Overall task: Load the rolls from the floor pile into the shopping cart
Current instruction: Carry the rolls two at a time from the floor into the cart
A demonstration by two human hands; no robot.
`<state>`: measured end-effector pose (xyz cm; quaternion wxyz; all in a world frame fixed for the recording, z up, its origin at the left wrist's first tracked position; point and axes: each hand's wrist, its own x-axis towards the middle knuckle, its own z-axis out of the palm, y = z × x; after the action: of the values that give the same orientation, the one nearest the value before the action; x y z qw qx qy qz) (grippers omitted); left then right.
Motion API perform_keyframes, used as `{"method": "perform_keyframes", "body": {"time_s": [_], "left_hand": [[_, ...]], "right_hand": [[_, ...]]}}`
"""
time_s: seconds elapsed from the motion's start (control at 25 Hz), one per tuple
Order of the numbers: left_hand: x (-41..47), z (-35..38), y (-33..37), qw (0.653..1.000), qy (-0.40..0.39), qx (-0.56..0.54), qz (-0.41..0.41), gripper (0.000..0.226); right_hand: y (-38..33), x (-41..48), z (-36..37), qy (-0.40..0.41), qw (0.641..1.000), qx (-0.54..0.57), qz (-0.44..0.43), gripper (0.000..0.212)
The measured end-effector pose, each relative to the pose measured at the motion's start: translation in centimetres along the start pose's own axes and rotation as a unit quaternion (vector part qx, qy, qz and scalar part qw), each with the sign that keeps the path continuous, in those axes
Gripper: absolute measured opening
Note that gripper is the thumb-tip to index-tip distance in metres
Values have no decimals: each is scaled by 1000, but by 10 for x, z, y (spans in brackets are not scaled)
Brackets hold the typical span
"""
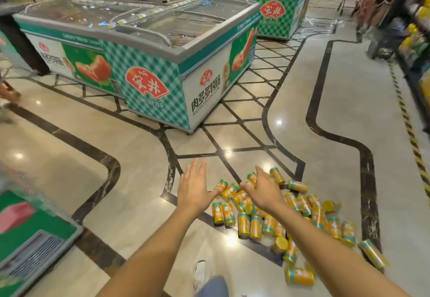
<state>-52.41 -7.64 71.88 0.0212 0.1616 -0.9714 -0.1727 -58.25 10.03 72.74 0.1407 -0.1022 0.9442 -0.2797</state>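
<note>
Polished beige marble floor [130, 206] with dark inlaid bands, shop aisle. Lying on it at lower right, loose pile of yellow cylindrical rolls [256, 228] with teal end bands, most on their sides, many touching, a few strays apart at the near edge. Over the pile's far left end, right hand [263, 192], fingers straight and spread, gripping nothing; contact with the rolls unclear. Just beside it, left hand [196, 189], likewise flat and empty, over bare floor. Below, white shoe [201, 273]. Beyond, glass-lidded chest freezer [149, 68] with green checked panels.

Supermarket aisle: branded chest freezers [149, 47], stocked shelves [416, 40], polished floor [337, 110].
</note>
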Motion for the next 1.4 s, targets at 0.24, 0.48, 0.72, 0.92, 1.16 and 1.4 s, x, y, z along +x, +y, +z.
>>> {"method": "perform_keyframes", "body": {"time_s": [0.24,0.48,0.72,0.92,1.16,1.4], "left_hand": [[127,57,-33,996,-54,-55,-49,94],[231,141,-57,991,-124,-29,-50,92],[300,278,-96,976,-175,-64,-115,92],[323,425,-164,949,-201,-107,-219,99],[301,613,-233,916,-260,-98,-290,108],[285,719,-242,881,-279,-171,-343,105]], "right_hand": [[3,125,48,-12,996,17,82,76],[28,242,108,-75,990,3,123,78],[113,346,218,-136,978,23,159,76],[204,391,348,-173,961,30,214,67],[292,425,510,-240,947,-8,215,77],[344,424,596,-204,942,34,264,96]]}}
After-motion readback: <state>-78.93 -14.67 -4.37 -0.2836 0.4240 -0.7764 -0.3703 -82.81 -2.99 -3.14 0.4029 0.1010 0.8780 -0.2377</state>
